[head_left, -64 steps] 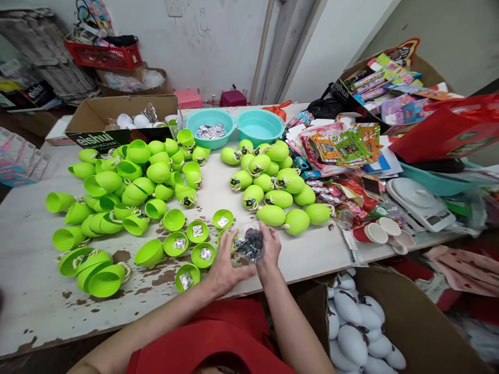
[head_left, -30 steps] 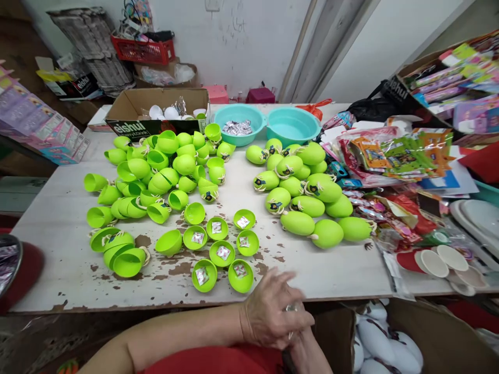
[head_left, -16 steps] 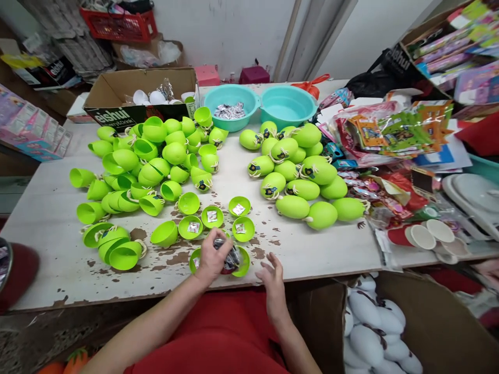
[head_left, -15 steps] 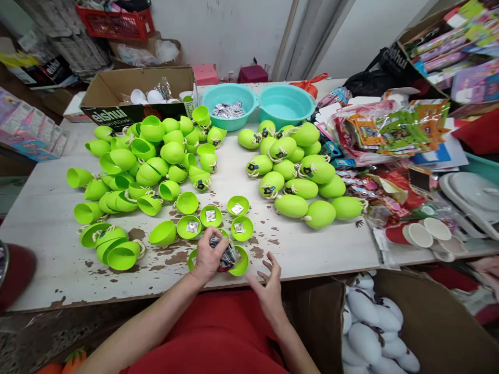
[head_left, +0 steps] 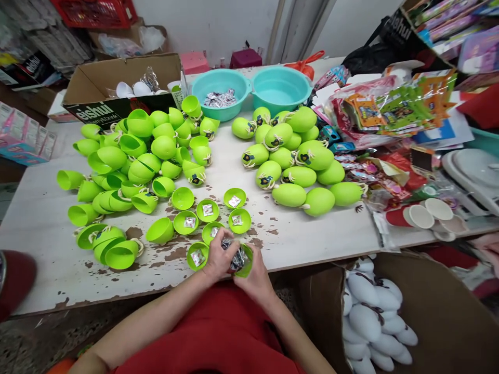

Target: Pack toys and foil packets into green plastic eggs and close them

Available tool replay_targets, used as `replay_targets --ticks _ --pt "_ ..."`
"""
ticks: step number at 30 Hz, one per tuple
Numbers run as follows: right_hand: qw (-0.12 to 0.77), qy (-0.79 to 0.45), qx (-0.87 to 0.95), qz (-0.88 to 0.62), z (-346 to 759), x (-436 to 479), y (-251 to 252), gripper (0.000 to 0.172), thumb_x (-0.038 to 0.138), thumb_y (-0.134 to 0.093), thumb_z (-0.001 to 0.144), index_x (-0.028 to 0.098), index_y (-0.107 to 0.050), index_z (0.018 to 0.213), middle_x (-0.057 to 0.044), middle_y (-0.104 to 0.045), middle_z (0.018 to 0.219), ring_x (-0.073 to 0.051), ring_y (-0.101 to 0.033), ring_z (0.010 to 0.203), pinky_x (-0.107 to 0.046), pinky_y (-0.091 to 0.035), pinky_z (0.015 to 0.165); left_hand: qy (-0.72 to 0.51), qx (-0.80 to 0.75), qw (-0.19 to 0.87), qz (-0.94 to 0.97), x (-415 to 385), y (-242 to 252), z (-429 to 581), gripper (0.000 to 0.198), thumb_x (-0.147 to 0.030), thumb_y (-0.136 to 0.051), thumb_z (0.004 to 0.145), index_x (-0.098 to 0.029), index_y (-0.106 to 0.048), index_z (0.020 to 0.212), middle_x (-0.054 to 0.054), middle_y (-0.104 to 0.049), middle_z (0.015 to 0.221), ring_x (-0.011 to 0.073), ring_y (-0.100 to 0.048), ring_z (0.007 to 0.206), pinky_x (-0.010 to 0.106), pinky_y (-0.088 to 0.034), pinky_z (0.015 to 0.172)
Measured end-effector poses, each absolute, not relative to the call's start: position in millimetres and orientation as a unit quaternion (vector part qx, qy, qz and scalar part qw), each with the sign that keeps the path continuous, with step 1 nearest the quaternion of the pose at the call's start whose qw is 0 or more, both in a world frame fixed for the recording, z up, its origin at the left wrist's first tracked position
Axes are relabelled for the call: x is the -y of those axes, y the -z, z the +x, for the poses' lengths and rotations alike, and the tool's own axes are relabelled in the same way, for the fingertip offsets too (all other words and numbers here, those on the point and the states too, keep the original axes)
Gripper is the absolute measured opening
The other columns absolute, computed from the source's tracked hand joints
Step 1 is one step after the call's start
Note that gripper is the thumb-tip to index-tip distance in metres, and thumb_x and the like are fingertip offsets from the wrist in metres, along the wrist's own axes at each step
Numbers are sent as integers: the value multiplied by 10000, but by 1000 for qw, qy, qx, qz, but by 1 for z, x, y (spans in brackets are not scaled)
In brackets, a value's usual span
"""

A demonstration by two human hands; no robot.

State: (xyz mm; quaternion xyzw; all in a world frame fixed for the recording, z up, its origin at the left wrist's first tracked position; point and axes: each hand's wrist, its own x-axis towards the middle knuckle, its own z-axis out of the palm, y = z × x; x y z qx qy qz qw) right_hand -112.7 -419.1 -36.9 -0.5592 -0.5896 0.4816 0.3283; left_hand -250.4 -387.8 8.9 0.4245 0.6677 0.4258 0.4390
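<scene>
Near the front edge of the table, my left hand (head_left: 219, 257) holds a clear bag of small dark and silver packets (head_left: 231, 253). My right hand (head_left: 255, 275) is curled round a green half shell (head_left: 245, 262), which touches the bag. Several green half shells with a small silver packet inside, such as this cup (head_left: 189, 223), stand just beyond my hands. To the left lies a pile of green half shells (head_left: 144, 171), some with cord. At the right rest closed green egg shapes (head_left: 288, 194) with cord.
Two turquoise basins (head_left: 281, 88) stand at the back, the left one holding silver packets (head_left: 220, 97). A cardboard box (head_left: 128, 78) is at the back left. Snack packs (head_left: 393, 111) and paper cups (head_left: 421, 216) lie right. White egg shapes (head_left: 364, 322) fill a box below.
My right hand has moved in from the right and closed round the front right half shell. My left hand with the bag has shifted slightly right. The view has moved a little.
</scene>
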Motion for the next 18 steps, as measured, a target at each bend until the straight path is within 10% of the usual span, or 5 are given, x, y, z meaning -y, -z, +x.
replay_targets --ticks 9,14,18 --pt "330 -544 596 -489 -111 376 -20 780 149 -757 526 220 -470 1249 -84 -583 1233 -289 -566 1147 -444 -439 1010 -426 -519 322 668 372 -34 -250 290 -272 -581 865 -191 -582 1143 94 -665 1076 220 -620 1026 366 -492 921" --pt "303 -578 600 -463 -117 370 -42 744 137 -718 528 223 -462 1222 -78 -593 1170 -281 -580 1093 -428 -461 966 -454 -535 250 667 379 -54 -252 118 -284 -667 820 -187 -612 860 102 -651 1026 243 -593 1000 401 -491 889" --pt "308 -627 604 -383 -126 367 -58 550 142 -701 551 211 -539 1072 -45 -607 1041 -257 -590 985 -370 -500 860 -447 -535 386 603 377 -78 -244 330 -367 -761 722 -180 -512 613 25 -596 719 173 -550 725 308 -475 683"
